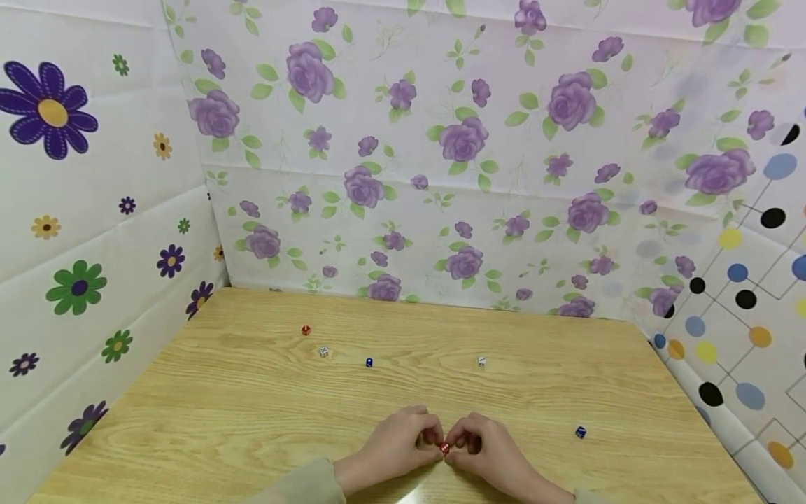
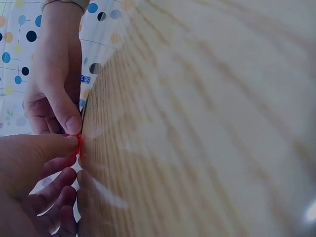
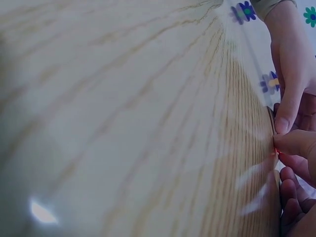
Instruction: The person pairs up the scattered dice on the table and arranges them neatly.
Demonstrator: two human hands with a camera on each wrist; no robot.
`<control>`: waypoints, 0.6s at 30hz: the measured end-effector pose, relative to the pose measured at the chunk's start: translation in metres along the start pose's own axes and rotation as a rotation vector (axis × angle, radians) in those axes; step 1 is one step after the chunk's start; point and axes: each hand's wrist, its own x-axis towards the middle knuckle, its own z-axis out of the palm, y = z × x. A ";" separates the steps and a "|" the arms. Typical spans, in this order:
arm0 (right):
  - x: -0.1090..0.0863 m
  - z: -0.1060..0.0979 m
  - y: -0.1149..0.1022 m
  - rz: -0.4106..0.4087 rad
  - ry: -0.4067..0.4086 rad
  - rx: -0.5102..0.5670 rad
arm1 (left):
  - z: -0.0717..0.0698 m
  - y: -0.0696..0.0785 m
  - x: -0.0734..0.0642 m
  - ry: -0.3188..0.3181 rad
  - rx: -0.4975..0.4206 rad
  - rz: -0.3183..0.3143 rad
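Near the front of the wooden table, a red die (image 1: 444,448) sits between the fingertips of both hands. My left hand (image 1: 406,439) pinches it from the left with thumb and index finger. From the opposite side, my right hand (image 1: 490,451) pinches the same die. In the left wrist view, only a sliver of the red die (image 2: 79,144) shows past the left thumb. The right wrist view shows a bit of red at the meeting thumbs; the rest is covered by fingers.
Farther back on the table (image 1: 252,392) lie another red die (image 1: 306,330), a white die (image 1: 324,352), a blue die (image 1: 369,362) and a second white die (image 1: 481,362). Right of the hands is another blue die (image 1: 581,432). Patterned cloth (image 1: 415,231) encloses the back and sides.
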 end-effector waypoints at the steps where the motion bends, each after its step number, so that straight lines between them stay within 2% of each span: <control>1: 0.000 0.000 0.000 -0.003 0.001 0.001 | -0.002 0.000 0.000 -0.004 -0.014 -0.003; 4: 0.000 0.001 0.000 -0.012 0.005 0.002 | -0.012 -0.005 0.004 -0.022 -0.111 -0.029; 8: 0.000 0.001 0.000 -0.013 0.007 0.004 | -0.040 -0.020 0.013 -0.048 -0.244 -0.029; 13: 0.000 0.000 0.001 -0.004 0.000 0.009 | -0.082 -0.046 0.021 -0.039 -0.207 0.072; 18: 0.000 0.000 0.001 0.002 -0.006 0.011 | -0.117 -0.077 0.023 0.010 -0.115 0.116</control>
